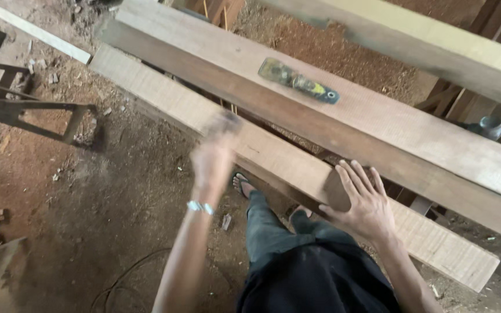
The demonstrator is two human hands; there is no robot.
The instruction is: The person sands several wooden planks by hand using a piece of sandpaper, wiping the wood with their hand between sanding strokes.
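Right hand lies flat, fingers spread, palm down on the near plank. Nothing is gripped; it reads as bracing, pinning the board so it doesn't shift.

Left hand is over the same plank further along, heavily blurred. There may be something dark at the fingertips, but I can't tell whether the grip is closed on anything or loose. Bracelet on that wrist.

The near plank is pale and runs diagonally from upper left to lower right. The right hand covers part of a darker patch on its near edge. A wider, browner beam lies beside it and parallel, with a narrow gap between them. On the beam sits a flat tool with a yellow-and-black handle, well away from both hands, parked on the broad face where it can't roll off.

A third beam crosses the top right. Dirt floor is covered in sawdust and wood scraps. Metal frame at left. The person stands close against the plank, one sandalled foot under its edge.
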